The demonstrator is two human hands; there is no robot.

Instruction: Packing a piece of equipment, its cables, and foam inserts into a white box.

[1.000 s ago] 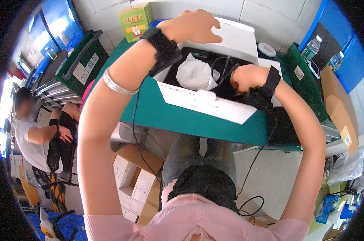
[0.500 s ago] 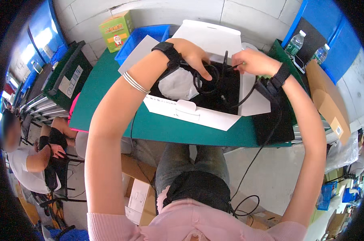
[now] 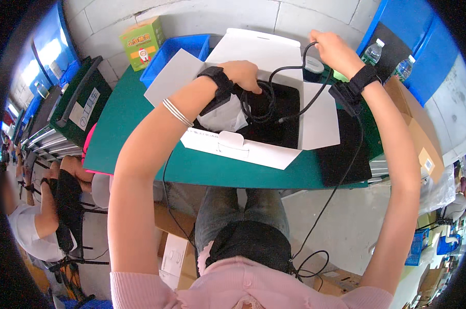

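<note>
One white box [image 3: 271, 157], four flaps spread open, stands on one green table [image 3: 125, 139]; all places taken from this box. Two hands at work, one black cable [image 3: 271, 105] between them. Cable: its coil hangs over the box's dark interior, and a free length rises past the box's right-hand corner at the back. Left hand [image 3: 243, 74] above the box's back left part, fingers curled in on the coil, gripping it; some fingertips hidden. Right hand [image 3: 338, 51] raised beyond the box's back right corner, thumb and fingers pinching the cable. Inside the box, left part: one white wrapped bundle [image 3: 222, 116]. Behind the box to the left: one blue tray [image 3: 176, 54], and past it one green carton [image 3: 143, 44]. Just behind the box's right flap: one round white-lidded container [image 3: 313, 66]. Further off, back right of the box: two clear bottles [image 3: 373, 52]. Right of the box, near its right flap: one flat black piece [image 3: 343, 154]. Well left of the box: a seated person [image 3: 37, 229] in a white top.
</note>
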